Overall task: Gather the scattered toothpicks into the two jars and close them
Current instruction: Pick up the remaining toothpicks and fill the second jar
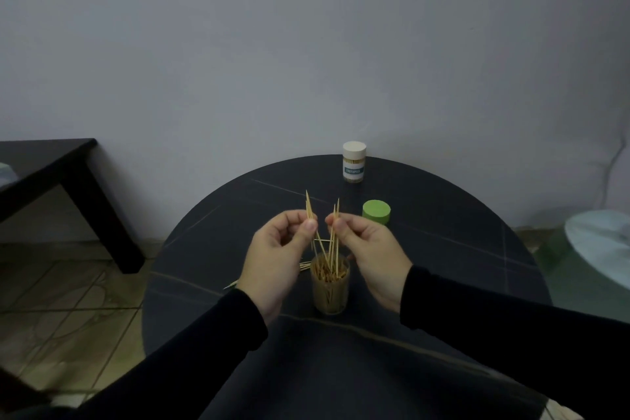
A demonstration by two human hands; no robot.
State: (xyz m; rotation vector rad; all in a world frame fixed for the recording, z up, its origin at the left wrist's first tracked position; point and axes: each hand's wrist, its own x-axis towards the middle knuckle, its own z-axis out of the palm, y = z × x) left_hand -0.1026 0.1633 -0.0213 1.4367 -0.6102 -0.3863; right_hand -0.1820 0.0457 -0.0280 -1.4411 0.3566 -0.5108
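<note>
Just above the open toothpick jar (330, 286) near the table's front edge, left hand (276, 261) and right hand (370, 257) each pinched toothpicks (335, 235).

Head-worn view, downward, close over table (443, 249)

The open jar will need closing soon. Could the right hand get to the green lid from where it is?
Probably yes. The green lid lies bare on the table just beyond the right hand, nothing between them. But that hand pinches toothpicks and would have to drop them into the jar first.
</note>
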